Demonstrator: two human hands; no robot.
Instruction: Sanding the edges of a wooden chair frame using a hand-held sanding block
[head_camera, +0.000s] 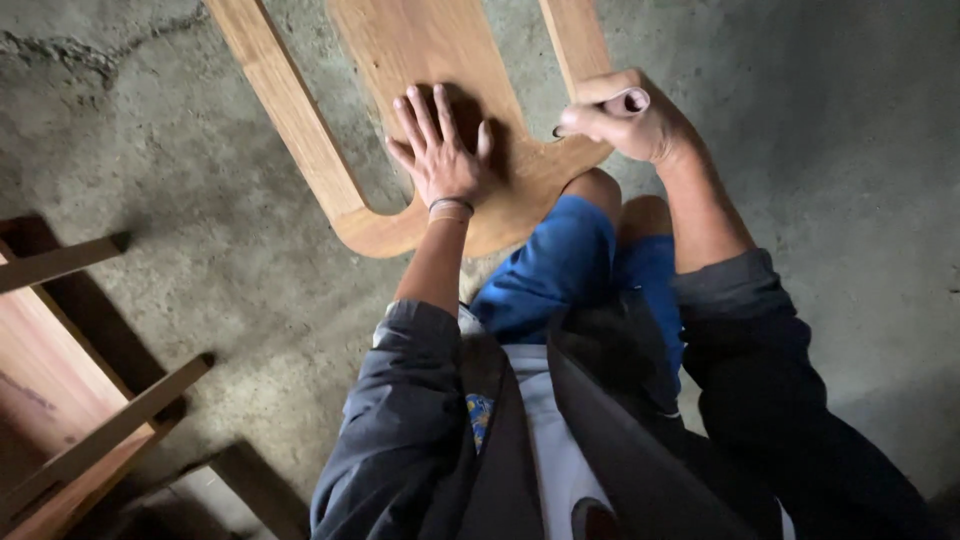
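While my left hand (440, 152) lies spread flat on the wooden frame (420, 50), cut off at twelve o'clock, my right hand (625, 118) pinches rolled sandpaper (632, 100) at two o'clock, mostly hidden.

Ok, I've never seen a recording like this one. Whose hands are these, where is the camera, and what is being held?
There is no machine here. One camera sits on a person's head and looks down, so you see their own arms, blue shorts and grey jacket. The left hand lies flat, fingers spread, on a curved wooden piece resting on the concrete floor. The right hand is closed around a small roll, possibly sandpaper, at the wood's edge. A wooden frame stands at lower left.
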